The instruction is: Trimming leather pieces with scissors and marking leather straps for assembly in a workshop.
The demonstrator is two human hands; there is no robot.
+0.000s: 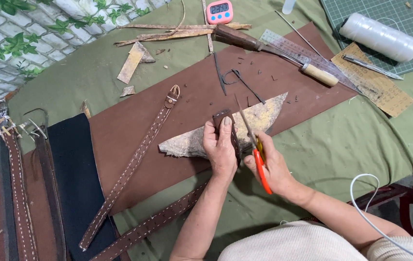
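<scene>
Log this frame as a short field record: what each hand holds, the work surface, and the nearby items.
left hand: left hand grips the end of a brown leather strap, thumb on top
right hand: right hand holds orange-handled scissors, blades pointing up beside the strap
surface: brown leather sheet on a green cloth
nearby: stitched belt with buckle; flat stone; wooden-handled awl; spool of white thread; pink timer

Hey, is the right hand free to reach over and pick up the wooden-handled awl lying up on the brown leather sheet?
Probably not as things stand. The right hand is closed on the orange-handled scissors, so its grip is taken. The path to the wooden-handled awl looks open across the brown leather sheet.
</scene>
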